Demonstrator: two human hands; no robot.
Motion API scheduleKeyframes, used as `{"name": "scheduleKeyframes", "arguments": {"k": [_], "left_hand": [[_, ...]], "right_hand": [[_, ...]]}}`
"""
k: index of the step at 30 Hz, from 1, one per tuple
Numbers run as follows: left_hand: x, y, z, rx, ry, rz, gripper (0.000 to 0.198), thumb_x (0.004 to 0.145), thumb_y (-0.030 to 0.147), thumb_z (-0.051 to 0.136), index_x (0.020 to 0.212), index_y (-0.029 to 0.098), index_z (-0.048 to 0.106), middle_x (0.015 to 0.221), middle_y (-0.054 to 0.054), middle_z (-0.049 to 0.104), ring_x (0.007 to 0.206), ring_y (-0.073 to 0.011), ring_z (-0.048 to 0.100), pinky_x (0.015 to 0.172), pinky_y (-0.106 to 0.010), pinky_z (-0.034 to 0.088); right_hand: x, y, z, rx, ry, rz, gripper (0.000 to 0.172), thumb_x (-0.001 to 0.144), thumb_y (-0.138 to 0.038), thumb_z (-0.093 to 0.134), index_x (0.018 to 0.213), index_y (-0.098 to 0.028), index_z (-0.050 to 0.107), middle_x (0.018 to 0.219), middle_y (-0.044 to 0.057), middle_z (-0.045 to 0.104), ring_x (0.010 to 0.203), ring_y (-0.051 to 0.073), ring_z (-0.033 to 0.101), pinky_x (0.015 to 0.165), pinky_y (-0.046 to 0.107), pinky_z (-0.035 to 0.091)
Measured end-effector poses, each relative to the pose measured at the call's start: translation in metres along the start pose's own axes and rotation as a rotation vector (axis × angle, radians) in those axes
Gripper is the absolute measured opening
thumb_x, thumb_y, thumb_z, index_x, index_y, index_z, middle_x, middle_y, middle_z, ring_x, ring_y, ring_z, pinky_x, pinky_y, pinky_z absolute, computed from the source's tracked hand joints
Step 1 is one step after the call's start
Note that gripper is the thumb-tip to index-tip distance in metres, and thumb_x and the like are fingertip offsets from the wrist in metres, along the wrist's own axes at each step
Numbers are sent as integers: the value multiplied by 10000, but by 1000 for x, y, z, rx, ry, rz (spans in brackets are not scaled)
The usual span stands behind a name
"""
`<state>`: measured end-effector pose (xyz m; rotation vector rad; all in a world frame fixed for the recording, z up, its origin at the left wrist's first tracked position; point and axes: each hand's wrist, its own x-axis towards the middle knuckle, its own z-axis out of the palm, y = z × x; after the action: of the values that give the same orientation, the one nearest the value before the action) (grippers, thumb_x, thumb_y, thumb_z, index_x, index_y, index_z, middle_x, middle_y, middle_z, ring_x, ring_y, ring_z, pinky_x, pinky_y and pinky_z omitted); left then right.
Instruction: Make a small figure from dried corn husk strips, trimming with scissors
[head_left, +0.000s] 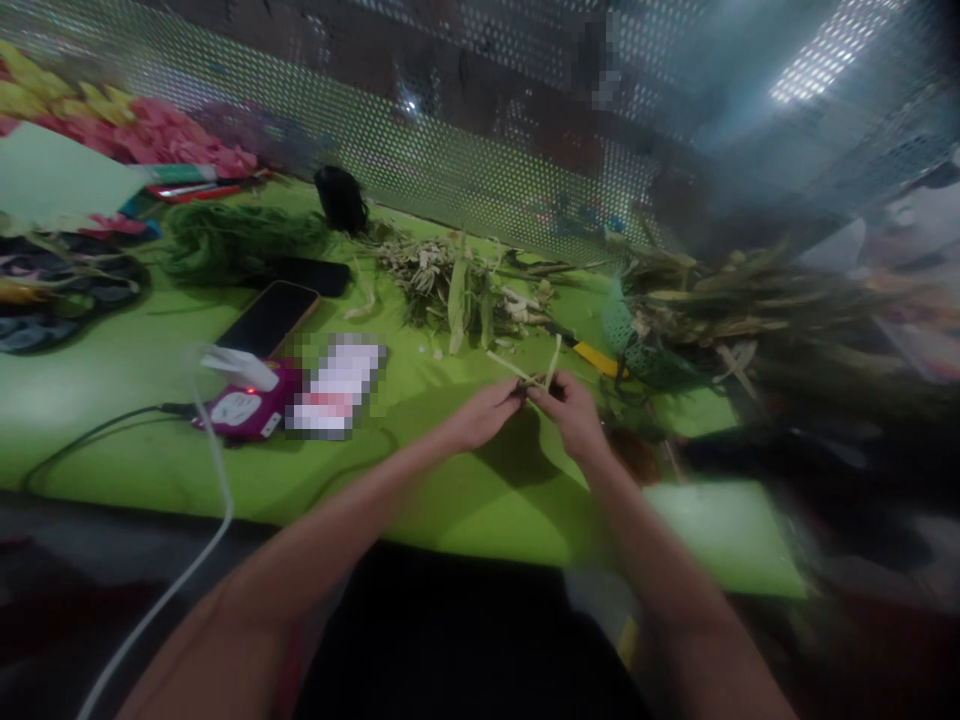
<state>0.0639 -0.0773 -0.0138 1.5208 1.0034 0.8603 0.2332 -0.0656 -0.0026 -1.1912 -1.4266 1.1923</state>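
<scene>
My left hand (491,412) and my right hand (574,412) meet just above the green table, with the fingertips of both pinched together. Between them they grip a pale dried plant strip (556,355), one end of which sticks up and another slants to the left. A small dark bit shows at the left fingertips, too blurred to name. Beyond the hands lies a heap of dried plant pieces (427,268), with a broad pale leaf (459,300) on it. To the right of it is a yellow-handled tool (600,358), its other end dark.
Long dried stalks (712,290) lie over a green mesh basket (637,335) at right. At left are a dark phone (270,318), a lit phone (337,390), a purple power adapter (244,410) with cables and green fibres (232,240). A perforated metal panel (480,160) closes the back.
</scene>
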Motion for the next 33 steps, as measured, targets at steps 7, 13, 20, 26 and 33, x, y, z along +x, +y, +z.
{"name": "scheduleKeyframes", "arguments": {"k": [7,13,20,26,33], "left_hand": [[-5,5,-5,-77,14,-68,194,941,308,469,970,207,632,946,-70,677,960,-223,589,886,-393,482],[-4,10,-7,-13,-62,-69,192,925,277,467,934,190,637,956,-73,674,895,-208,593,864,-403,482],[-7,13,-4,328,-106,-57,242,942,261,395,944,180,623,917,-75,695,819,-200,612,786,-359,492],[-7,16,3,591,-207,-14,272,939,263,362,928,161,614,949,-105,700,811,-216,620,789,-364,481],[-7,12,7,448,-327,6,224,909,226,422,924,165,637,944,-91,700,846,-213,617,811,-358,469]], "right_hand": [[5,-8,-13,-3,117,2,248,719,-378,732,648,-212,562,624,-38,517,588,115,450,593,258,419],[9,-1,-15,25,225,-26,273,739,-363,699,624,-217,498,587,-55,433,566,112,408,582,258,397],[14,-5,-30,-333,153,-218,573,671,-386,807,1190,-259,599,1204,67,610,1013,223,562,881,379,467],[9,-10,-26,-463,-129,-248,176,807,-415,728,782,-241,711,1102,62,669,1091,252,579,1003,450,405],[9,-6,-23,-295,120,-256,177,802,-354,709,726,-219,622,1011,42,666,1016,226,594,969,407,420]]}}
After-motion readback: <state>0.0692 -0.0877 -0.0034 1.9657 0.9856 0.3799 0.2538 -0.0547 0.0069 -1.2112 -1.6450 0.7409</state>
